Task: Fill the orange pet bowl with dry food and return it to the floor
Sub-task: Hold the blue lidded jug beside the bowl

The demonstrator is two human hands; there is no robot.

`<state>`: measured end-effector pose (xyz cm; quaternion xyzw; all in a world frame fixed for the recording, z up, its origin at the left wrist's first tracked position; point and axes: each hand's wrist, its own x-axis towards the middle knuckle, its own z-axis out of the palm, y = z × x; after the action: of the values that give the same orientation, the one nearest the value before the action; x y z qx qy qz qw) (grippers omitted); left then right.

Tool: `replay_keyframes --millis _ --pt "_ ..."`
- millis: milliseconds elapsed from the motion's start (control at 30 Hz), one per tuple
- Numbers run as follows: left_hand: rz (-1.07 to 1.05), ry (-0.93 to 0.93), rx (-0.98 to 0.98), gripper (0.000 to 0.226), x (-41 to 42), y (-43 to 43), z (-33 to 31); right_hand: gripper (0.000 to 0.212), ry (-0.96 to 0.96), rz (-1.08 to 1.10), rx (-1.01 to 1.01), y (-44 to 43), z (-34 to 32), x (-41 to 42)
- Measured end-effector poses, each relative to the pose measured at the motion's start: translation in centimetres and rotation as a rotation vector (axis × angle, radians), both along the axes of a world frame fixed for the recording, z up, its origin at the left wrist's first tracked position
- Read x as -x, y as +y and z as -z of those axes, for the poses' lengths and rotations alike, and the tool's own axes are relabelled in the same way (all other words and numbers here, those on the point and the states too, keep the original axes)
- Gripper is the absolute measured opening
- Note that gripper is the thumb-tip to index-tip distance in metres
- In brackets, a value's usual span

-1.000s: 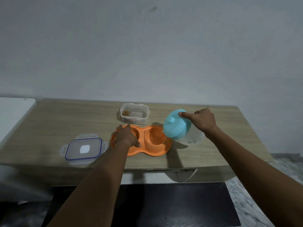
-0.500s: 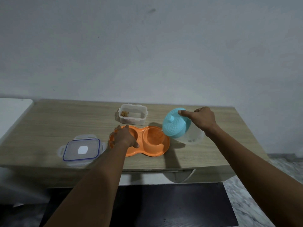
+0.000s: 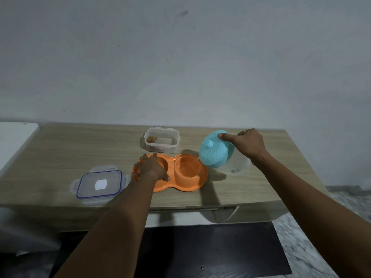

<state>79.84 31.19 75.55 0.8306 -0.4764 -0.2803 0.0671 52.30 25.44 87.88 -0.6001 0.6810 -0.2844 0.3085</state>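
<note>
An orange double pet bowl [image 3: 186,183] lies on the wooden table [image 3: 60,153]. My left hand [image 3: 152,169] rests flat over its left cup, fingers spread, covering what is inside. The right cup looks wet and holds no dry food that I can see. My right hand [image 3: 248,144] grips a clear round container with a turquoise lid [image 3: 215,152], tilted with the lid toward the bowl's right cup. Behind the bowl stands an open clear food box [image 3: 162,142] with a few brown kibbles in one corner.
The food box's lid [image 3: 99,184], clear with a blue seal, lies flat left of the bowl near the table's front edge. A white surface [image 3: 14,137] adjoins the table on the left. Below are a dark mat [image 3: 210,251] and marbled floor [image 3: 321,227].
The turquoise-lidded container has tipped slightly more toward the bowl's right cup. My left hand stays on the bowl's left cup.
</note>
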Motion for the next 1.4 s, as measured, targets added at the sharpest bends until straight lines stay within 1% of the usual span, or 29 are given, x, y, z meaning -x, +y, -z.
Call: replay_keyframes --millis 367,500,633,733,833,933,967,1033,1100,1133,1300,1333,1400 --pt "-0.013 0.033 0.004 0.125 0.2 0.1 -0.4 0.062 -0.036 0.004 0.008 0.2 0.1 0.2" --pt "-0.016 0.038 0.002 0.126 0.1 0.1 -0.2 0.062 -0.096 0.018 -0.001 0.1 0.7 0.4" --pt "-0.012 0.040 0.007 0.125 0.1 0.1 -0.4 0.058 -0.229 0.058 -0.041 -0.2 1.9 1.2" --pt "-0.024 0.056 0.014 0.123 0.2 0.3 -0.4 0.059 -0.382 0.100 -0.065 -0.4 2.5 1.6" --pt "-0.021 0.052 0.019 0.124 -0.1 0.3 -0.3 0.051 -0.521 0.131 -0.064 -0.8 2.8 1.1" --pt "-0.028 0.065 0.025 0.125 0.0 0.2 0.0 0.042 -0.602 0.152 -0.059 -2.0 3.1 0.6" --pt "-0.030 0.060 0.026 0.126 0.0 0.1 0.0 0.042 -0.626 0.156 -0.070 -2.6 3.3 0.3" --pt "-0.026 0.046 0.043 0.127 -0.1 0.1 0.3 0.047 -0.673 0.170 -0.078 -3.9 3.8 -0.2" --pt "-0.030 0.073 0.075 0.128 -0.4 0.3 0.7 0.047 -0.721 0.189 -0.095 -5.3 4.5 -0.8" --pt "-0.033 0.088 0.089 0.128 -0.5 0.4 0.7 0.051 -0.748 0.195 -0.099 -6.1 4.9 -1.1" --pt "-0.005 0.096 0.085 0.132 -0.8 0.2 0.9 0.048 -0.793 0.222 -0.137 -10.1 6.8 -2.6" --pt "0.000 0.091 0.075 0.131 -0.9 0.0 1.1 0.050 -0.800 0.218 -0.154 -10.9 7.2 -2.9" --pt "0.005 0.070 0.068 0.130 -1.1 0.0 1.2 0.069 -0.819 0.212 -0.174 -12.1 8.0 -3.3"
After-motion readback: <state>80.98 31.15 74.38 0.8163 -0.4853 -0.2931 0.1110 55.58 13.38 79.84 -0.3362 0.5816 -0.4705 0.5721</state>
